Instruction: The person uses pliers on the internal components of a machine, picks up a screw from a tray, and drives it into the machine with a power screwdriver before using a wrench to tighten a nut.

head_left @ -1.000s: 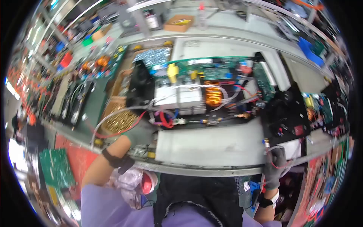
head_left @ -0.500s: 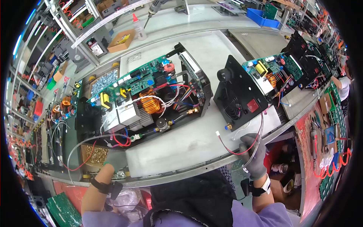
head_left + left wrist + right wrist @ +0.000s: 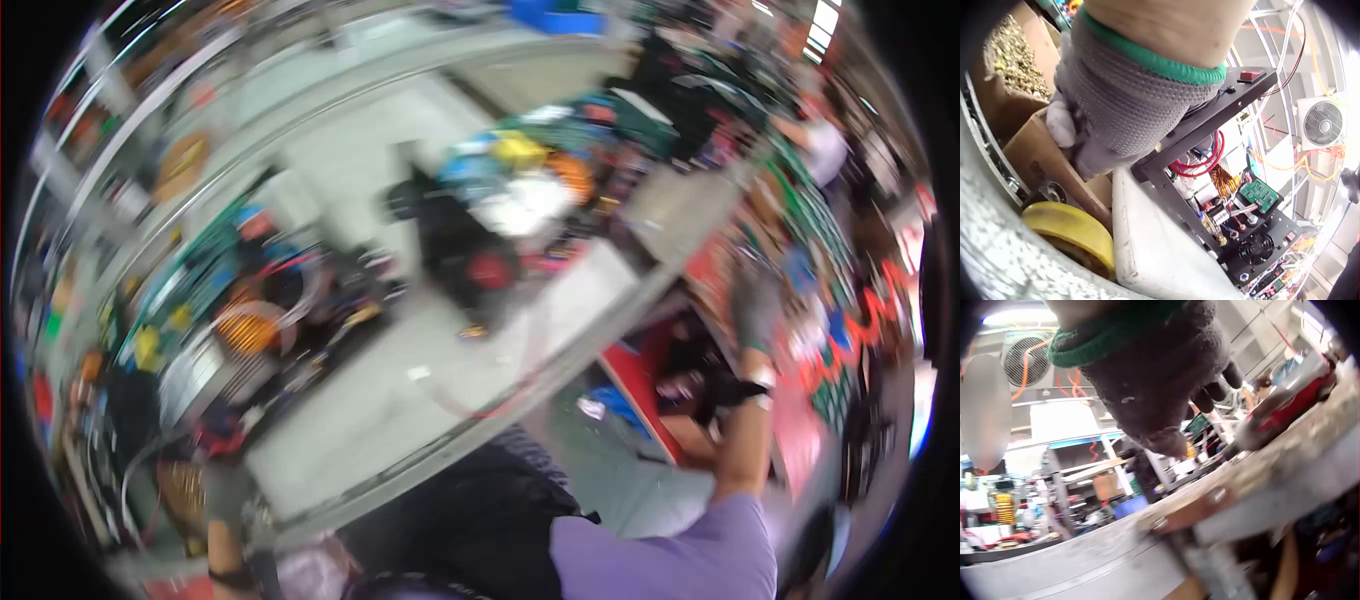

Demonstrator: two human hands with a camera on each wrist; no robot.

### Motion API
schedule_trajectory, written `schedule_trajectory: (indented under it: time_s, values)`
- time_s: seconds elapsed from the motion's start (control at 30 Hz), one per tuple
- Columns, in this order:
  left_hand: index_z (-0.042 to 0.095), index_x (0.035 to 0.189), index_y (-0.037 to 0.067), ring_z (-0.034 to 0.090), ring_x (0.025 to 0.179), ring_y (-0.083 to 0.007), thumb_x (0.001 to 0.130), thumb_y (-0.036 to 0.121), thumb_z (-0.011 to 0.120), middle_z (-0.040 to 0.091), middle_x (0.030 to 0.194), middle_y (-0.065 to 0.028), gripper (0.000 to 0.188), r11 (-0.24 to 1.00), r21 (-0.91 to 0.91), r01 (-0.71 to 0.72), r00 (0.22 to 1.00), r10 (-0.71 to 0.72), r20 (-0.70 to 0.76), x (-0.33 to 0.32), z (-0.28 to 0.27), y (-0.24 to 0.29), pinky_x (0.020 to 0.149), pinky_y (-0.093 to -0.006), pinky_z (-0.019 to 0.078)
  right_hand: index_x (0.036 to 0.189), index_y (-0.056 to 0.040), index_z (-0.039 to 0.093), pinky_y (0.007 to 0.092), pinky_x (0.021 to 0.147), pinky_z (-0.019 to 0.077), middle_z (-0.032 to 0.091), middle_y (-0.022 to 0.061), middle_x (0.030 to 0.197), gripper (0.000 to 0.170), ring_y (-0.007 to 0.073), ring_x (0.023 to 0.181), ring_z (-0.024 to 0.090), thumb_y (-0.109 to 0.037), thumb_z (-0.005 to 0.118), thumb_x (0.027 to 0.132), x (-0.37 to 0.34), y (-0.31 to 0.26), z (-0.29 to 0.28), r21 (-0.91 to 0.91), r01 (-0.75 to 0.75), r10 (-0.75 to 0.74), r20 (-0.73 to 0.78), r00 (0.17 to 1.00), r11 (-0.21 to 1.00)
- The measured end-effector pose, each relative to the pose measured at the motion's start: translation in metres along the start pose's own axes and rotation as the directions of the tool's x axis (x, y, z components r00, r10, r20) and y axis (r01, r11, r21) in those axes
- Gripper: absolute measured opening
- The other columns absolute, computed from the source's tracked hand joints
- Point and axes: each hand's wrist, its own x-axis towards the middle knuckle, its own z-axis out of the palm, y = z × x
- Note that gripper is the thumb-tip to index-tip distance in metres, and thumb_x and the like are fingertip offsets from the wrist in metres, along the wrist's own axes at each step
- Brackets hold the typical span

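My gloved left hand point(image 3: 225, 490) is at the cardboard box of brass parts point(image 3: 183, 495). The left wrist view shows its fingers point(image 3: 1061, 125) loosely bent at the box's wall point(image 3: 1038, 159); some fingertips are hidden. My gloved right hand point(image 3: 757, 300) is over the cluttered red bench at the right. Seen from the right wrist, its fingers point(image 3: 1213, 394) are spread loosely, with nothing visible in them, near a blurred red and grey tool point(image 3: 1297, 403). A black unit with a red switch point(image 3: 465, 240) stands mid-table, its red wire and white connector point(image 3: 418, 373) in front.
Another opened unit with a copper coil point(image 3: 248, 330) stands at the left. More units point(image 3: 680, 95) are at the back right. The metal table edge point(image 3: 560, 375) runs diagonally before me. A yellow roller point(image 3: 1069, 228) is beside the box. Another person point(image 3: 822, 150) is far right.
The head view has swung right and blurred. My right hand has let go of the wires and moved right to the red bench. My left hand remains by the box of brass parts.
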Motion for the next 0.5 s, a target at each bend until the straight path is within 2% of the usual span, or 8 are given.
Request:
schedule_trajectory:
  time_s: [0.07,0.13,0.17,0.2,0.23,0.33,0.43,0.5]
  values:
    - [0.065,0.118,0.009,0.066,0.097,-0.0239,0.082,0.014,0.071,0.07,0.108,-0.0075,0.036,0.931,-0.366,0.001,0.99,-0.053,-0.133,0.004,-0.009,0.024,0.092,-0.0353,0.0485,0.127,-0.0013,0.055,0.0468,0.096,0.0461,0.059,0.0227,0.123,0.044,0.0408,0.111,0.056,-0.019,0.062,0.088,0.006,0.052,0.046,0.126,-0.012,0.006,0.05,0.999,0.992]
    - [0.066,0.111,0.006,0.068,0.097,-0.0282,0.08,0.017,0.072,0.071,0.106,-0.0122,0.034,0.949,-0.077,0.307,0.904,-0.316,-0.289,0.0,-0.021,0.024,0.083,-0.0402,0.0521,0.128,-0.0013,0.054,0.0464,0.095,0.0467,0.059,0.0223,0.123,0.044,0.0402,0.11,0.057,-0.018,0.061,0.089,0.016,0.091,0.075,0.201,0.006,-0.018,0.059,0.998,0.98]
    - [0.07,0.103,0.007,0.065,0.091,-0.0409,0.087,0.039,0.065,0.07,0.092,-0.021,0.036,0.98,0.076,0.185,0.935,-0.152,-0.319,-0.008,-0.039,0.031,0.077,-0.0493,0.0514,0.129,-0.0014,0.054,0.0463,0.094,0.047,0.059,0.0221,0.124,0.044,0.0399,0.11,0.057,-0.018,0.061,0.089,0.021,0.101,0.083,0.221,0.003,-0.016,0.056,0.998,0.975]
    - [0.07,0.101,0.008,0.065,0.089,-0.0408,0.086,0.032,0.064,0.069,0.09,-0.0201,0.029,0.977,0.079,0.195,0.945,-0.166,-0.282,-0.012,-0.04,-0.015,0.078,-0.0498,0.0505,0.13,-0.0014,0.053,0.0461,0.094,0.0473,0.059,0.022,0.124,0.044,0.0396,0.11,0.058,-0.018,0.061,0.09,0.025,0.097,0.077,0.238,0.009,-0.02,0.044,0.999,0.971]
    - [0.07,0.102,0.007,0.064,0.093,-0.0404,0.081,0.022,0.066,0.069,0.093,-0.0187,0.026,0.945,0.122,0.302,0.92,-0.256,-0.296,-0.017,-0.058,-0.006,0.082,-0.0457,0.051,0.13,-0.0014,0.052,0.0459,0.093,0.0476,0.06,0.0218,0.124,0.044,0.0393,0.109,0.058,-0.017,0.061,0.09,0.024,0.088,0.062,0.252,0.014,-0.023,0.03,0.999,0.968]
    - [0.07,0.102,0.007,0.065,0.091,-0.0389,0.081,0.024,0.065,0.07,0.087,-0.0168,0.028,0.873,0.104,0.477,0.854,-0.431,-0.292,-0.032,-0.083,-0.021,0.08,-0.0447,0.0515,0.132,-0.0015,0.051,0.0453,0.092,0.0485,0.06,0.0212,0.124,0.044,0.0384,0.108,0.059,-0.017,0.06,0.091,-0.001,0.058,0.012,0.37,0.045,-0.036,-0.029,0.999,0.928]
    - [0.067,0.111,0.007,0.066,0.093,-0.0378,0.08,0.023,0.066,0.067,0.099,-0.0175,0.035,0.887,-0.022,0.46,0.882,-0.46,-0.101,-0.038,-0.083,-0.032,0.083,-0.0441,0.0522,0.134,-0.0016,0.049,0.0448,0.09,0.0494,0.06,0.0206,0.125,0.045,0.0375,0.107,0.06,-0.016,0.06,0.093,-0.036,0.022,-0.038,0.551,0.122,-0.125,-0.033,0.992,0.826]
    - [0.06,0.123,0.008,0.065,0.096,-0.0376,0.08,0.022,0.065,0.061,0.114,-0.0185,0.046,0.937,0.002,0.348,0.936,-0.348,0.046,-0.04,-0.07,-0.018,0.087,-0.0442,0.0521,0.135,-0.0017,0.048,0.0444,0.09,0.05,0.06,0.0202,0.125,0.045,0.0369,0.106,0.06,-0.015,0.059,0.094,-0.061,0.001,-0.069,0.681,0.152,-0.217,0.011,0.976,0.716]
